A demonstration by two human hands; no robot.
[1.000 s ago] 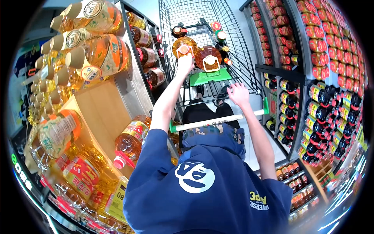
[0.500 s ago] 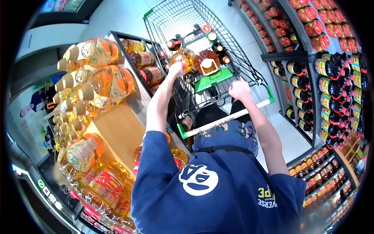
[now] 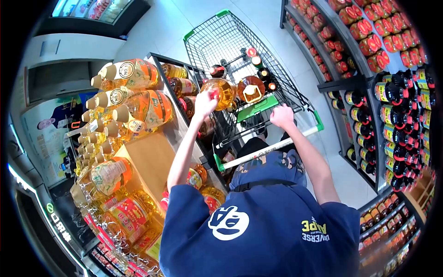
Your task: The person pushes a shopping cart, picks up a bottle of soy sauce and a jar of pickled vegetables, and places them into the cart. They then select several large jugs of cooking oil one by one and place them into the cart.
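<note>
My left hand (image 3: 206, 104) is closed round the top of a clear bottle of golden oil (image 3: 224, 95), which is held at the left side of the shopping cart (image 3: 240, 161). Right beside it in the cart stands a large dark amber bottle (image 3: 250, 87) with a pale handle, near the green seat flap (image 3: 256, 109). Over the cart's rear part, behind the flap, my right hand (image 3: 282, 116) is a fist; what it grips is hidden. Several dark bottles with red or green caps are also in the cart.
Large oil bottles (image 3: 146, 108) crowd a display on the left, around a brown cardboard box (image 3: 150, 157). Shelves of dark sauce bottles (image 3: 392, 113) and red-lidded jars (image 3: 362, 30) line the right. Pale floor tiles (image 3: 170, 23) show beyond the cart.
The golden oil bottle in my left hand looks larger and has come up and back towards me. The cart and shelves have shifted in view. My right hand stays closed at the cart.
</note>
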